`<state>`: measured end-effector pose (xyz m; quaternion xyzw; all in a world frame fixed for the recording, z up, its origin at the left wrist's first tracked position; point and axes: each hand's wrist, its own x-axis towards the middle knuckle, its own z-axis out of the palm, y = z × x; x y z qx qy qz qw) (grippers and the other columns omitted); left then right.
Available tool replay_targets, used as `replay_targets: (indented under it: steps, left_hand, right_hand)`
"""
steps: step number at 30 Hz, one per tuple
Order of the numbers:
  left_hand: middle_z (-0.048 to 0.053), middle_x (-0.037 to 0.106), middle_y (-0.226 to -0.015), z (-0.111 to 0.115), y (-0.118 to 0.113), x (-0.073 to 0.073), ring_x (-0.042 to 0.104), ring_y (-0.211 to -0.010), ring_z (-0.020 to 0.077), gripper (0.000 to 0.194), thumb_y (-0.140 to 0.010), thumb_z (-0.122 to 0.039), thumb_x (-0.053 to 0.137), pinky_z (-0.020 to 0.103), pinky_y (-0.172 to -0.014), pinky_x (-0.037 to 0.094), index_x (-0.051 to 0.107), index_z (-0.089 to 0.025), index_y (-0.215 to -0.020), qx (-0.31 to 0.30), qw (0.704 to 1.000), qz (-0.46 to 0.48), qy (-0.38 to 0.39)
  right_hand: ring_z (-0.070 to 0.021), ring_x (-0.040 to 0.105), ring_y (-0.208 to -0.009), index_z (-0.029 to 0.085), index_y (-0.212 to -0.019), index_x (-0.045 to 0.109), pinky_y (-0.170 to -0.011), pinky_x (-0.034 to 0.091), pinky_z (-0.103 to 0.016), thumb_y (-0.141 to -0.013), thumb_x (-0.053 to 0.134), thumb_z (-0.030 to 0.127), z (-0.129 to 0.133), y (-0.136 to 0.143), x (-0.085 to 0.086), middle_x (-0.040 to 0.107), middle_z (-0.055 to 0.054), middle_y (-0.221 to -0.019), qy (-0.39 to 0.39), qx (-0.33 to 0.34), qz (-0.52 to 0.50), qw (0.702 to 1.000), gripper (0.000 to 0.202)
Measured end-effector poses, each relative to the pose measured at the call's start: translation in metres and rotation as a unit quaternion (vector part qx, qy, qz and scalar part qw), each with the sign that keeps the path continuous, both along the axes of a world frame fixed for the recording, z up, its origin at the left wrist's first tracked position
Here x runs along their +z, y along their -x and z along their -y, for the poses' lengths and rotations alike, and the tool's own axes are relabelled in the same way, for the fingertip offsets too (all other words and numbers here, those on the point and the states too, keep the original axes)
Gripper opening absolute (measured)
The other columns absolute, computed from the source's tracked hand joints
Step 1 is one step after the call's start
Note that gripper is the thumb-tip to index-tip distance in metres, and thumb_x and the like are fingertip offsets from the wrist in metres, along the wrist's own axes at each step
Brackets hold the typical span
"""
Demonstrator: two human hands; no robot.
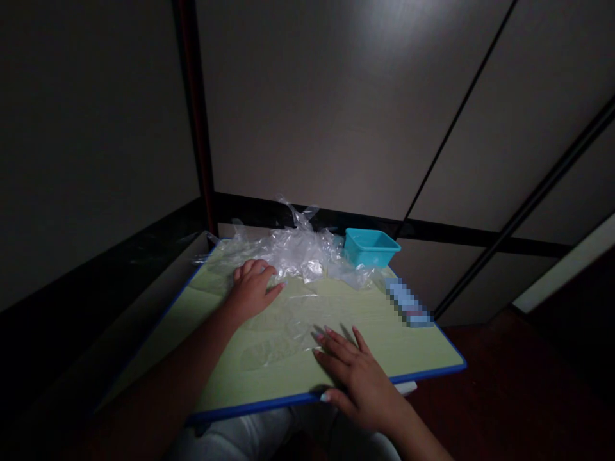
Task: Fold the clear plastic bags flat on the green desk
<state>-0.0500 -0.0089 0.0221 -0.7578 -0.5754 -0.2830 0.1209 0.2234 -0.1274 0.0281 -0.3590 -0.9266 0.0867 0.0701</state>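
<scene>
A clear plastic bag (288,323) is spread out on the light-green tabletop (225,378) in front of me. My left hand (252,288) lies palm down by its far left part, fingers stretched toward the crumpled pile of clear plastic bags (300,253) at the back. With fingers apart, my right hand (355,378) rests near the table's front edge, its fingertips at the bag's near right side. Neither hand appears to grip anything. The bag's exact outline is hard to make out because it is see-through.
A turquoise plastic basket (372,250) stands at the back right, beside the pile. In front of it lies a pale blue item (408,304), blurred out by pixels. The tabletop has a blue rim (269,406). Cabinet panels (312,115) rise close behind the table.
</scene>
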Motion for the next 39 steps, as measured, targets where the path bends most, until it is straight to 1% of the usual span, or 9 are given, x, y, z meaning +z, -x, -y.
replay_targets:
  steps: [11, 17, 21, 24, 26, 28, 30, 34, 39]
  left_hand:
    - [0.007, 0.054, -0.105, -0.001, 0.000, -0.002, 0.042, -0.104, 0.0261, 0.027, -0.078, -0.041, 0.055, 0.039, -0.088, 0.034, 0.059, -0.022, -0.097, -0.056, 0.998, -0.005, -0.006]
    - [0.005, 0.056, -0.103, -0.001, -0.001, -0.004, 0.044, -0.103, 0.0244, 0.024, -0.079, -0.040, 0.055, 0.039, -0.088, 0.034, 0.060, -0.023, -0.094, -0.090, 0.996, 0.016, 0.016]
    - [0.005, 0.058, -0.101, 0.001, -0.003, 0.003, 0.045, -0.102, 0.0240, 0.022, -0.078, -0.038, 0.055, 0.038, -0.088, 0.035, 0.061, -0.022, -0.092, -0.103, 0.993, 0.048, 0.037]
    - [0.003, 0.060, -0.086, 0.009, -0.010, 0.011, 0.052, -0.089, 0.0194, 0.019, -0.082, -0.035, 0.049, 0.032, -0.081, 0.040, 0.061, -0.020, -0.083, -0.165, 0.975, 0.104, 0.106]
    - [0.001, 0.058, -0.078, 0.017, -0.017, 0.017, 0.054, -0.078, 0.0156, 0.022, -0.086, -0.033, 0.044, 0.027, -0.073, 0.043, 0.059, -0.018, -0.079, -0.232, 0.945, 0.158, 0.168]
    - [0.002, 0.059, -0.085, 0.026, -0.022, 0.022, 0.055, -0.081, 0.0151, 0.019, -0.085, -0.032, 0.047, 0.026, -0.075, 0.043, 0.059, -0.018, -0.084, -0.283, 0.922, 0.179, 0.194]
    - [0.003, 0.058, -0.095, 0.034, -0.026, 0.025, 0.053, -0.091, 0.0171, 0.021, -0.078, -0.035, 0.058, 0.027, -0.082, 0.042, 0.059, -0.020, -0.093, -0.326, 0.909, 0.148, 0.214]
    - [0.002, 0.054, -0.106, 0.043, -0.026, 0.026, 0.047, -0.105, 0.0223, 0.056, -0.057, -0.039, 0.077, 0.032, -0.091, 0.037, 0.055, -0.025, -0.106, -0.359, 0.897, 0.064, 0.252]
    - [0.002, 0.052, -0.111, 0.049, -0.030, 0.027, 0.045, -0.108, 0.0225, 0.055, -0.060, -0.027, 0.071, 0.034, -0.093, 0.034, 0.050, -0.026, -0.112, -0.328, 0.907, 0.030, 0.262]
  right_hand:
    - [-0.0231, 0.018, -0.135, 0.023, -0.139, 0.030, -0.107, -0.002, -0.055, -0.090, 0.038, 0.045, 0.001, 0.009, -0.008, 0.030, -0.007, -0.144, -0.036, -0.005, 0.003, 0.999, 0.055]
    - [-0.0208, 0.020, -0.135, 0.021, -0.139, 0.030, -0.108, -0.003, -0.052, -0.091, 0.035, 0.048, -0.001, 0.019, -0.002, 0.031, -0.008, -0.144, -0.002, 0.009, -0.009, 1.000, 0.056]
    - [-0.0195, 0.025, -0.133, 0.020, -0.140, 0.029, -0.110, 0.001, -0.048, -0.090, 0.037, 0.046, -0.004, 0.022, 0.003, 0.033, -0.008, -0.143, 0.030, 0.020, -0.024, 0.999, 0.056]
    - [-0.0204, 0.027, -0.132, 0.022, -0.139, 0.031, -0.110, 0.001, -0.049, -0.090, 0.039, 0.045, -0.007, 0.022, 0.007, 0.036, -0.008, -0.142, 0.046, 0.026, -0.031, 0.998, 0.055]
    - [-0.0209, 0.029, -0.131, 0.022, -0.138, 0.033, -0.110, 0.002, -0.049, -0.089, 0.041, 0.044, -0.009, 0.021, 0.011, 0.038, -0.008, -0.140, 0.055, 0.035, -0.035, 0.997, 0.054]
    - [-0.0208, 0.031, -0.130, 0.023, -0.136, 0.036, -0.109, 0.004, -0.048, -0.089, 0.043, 0.042, -0.014, 0.021, 0.016, 0.042, -0.008, -0.138, 0.068, 0.048, -0.041, 0.996, 0.051]
    - [-0.0201, 0.033, -0.129, 0.024, -0.133, 0.041, -0.109, 0.008, -0.048, -0.089, 0.044, 0.039, -0.019, 0.020, 0.020, 0.046, -0.007, -0.135, 0.080, 0.061, -0.053, 0.994, 0.047]
    - [-0.0193, 0.043, -0.122, 0.025, -0.123, 0.052, -0.107, 0.017, -0.047, -0.089, 0.045, 0.034, -0.030, 0.021, 0.022, 0.053, -0.006, -0.129, 0.090, 0.074, -0.082, 0.990, 0.036]
    - [-0.0163, 0.050, -0.114, 0.023, -0.113, 0.060, -0.104, 0.028, -0.040, -0.091, 0.041, 0.025, -0.039, 0.025, 0.017, 0.060, -0.004, -0.120, 0.090, 0.059, -0.141, 0.984, 0.029]
